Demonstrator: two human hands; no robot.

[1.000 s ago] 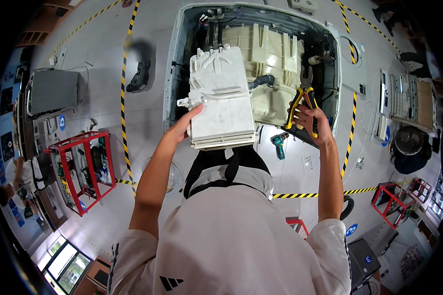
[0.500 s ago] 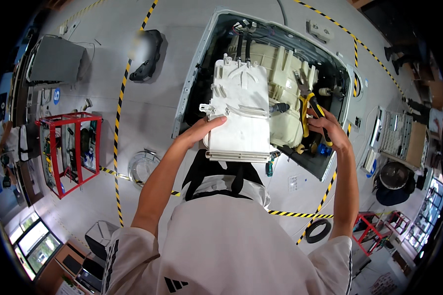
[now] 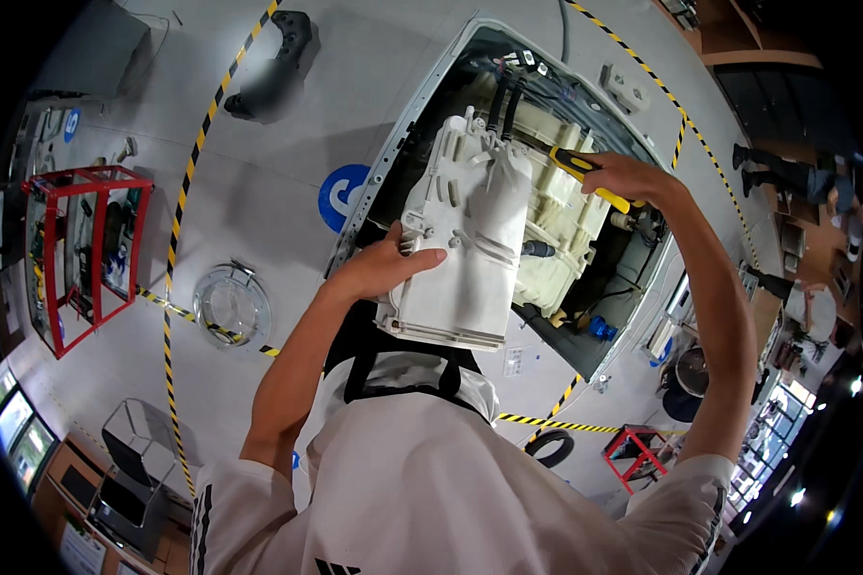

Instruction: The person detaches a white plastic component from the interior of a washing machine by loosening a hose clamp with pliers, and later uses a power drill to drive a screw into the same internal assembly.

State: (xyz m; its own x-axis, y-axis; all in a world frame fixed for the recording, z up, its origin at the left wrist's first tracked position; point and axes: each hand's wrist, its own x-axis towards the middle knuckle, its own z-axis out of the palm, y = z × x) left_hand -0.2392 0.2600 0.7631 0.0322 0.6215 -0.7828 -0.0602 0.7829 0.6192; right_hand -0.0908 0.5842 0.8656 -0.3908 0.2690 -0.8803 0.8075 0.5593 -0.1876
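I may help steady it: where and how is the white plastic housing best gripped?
Probably the left edge of the white housing, from the left: its slab shape suits a pinch with thumb on the face, as the left hand shows, away from the black hoses at its far end.

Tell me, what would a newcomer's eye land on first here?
Probably the big white plastic box in the middle, with the left hand gripping its left edge. Then the yellow-and-black pliers in the right hand, over the open machine cabinet. Far left, a bright red frame stands out.
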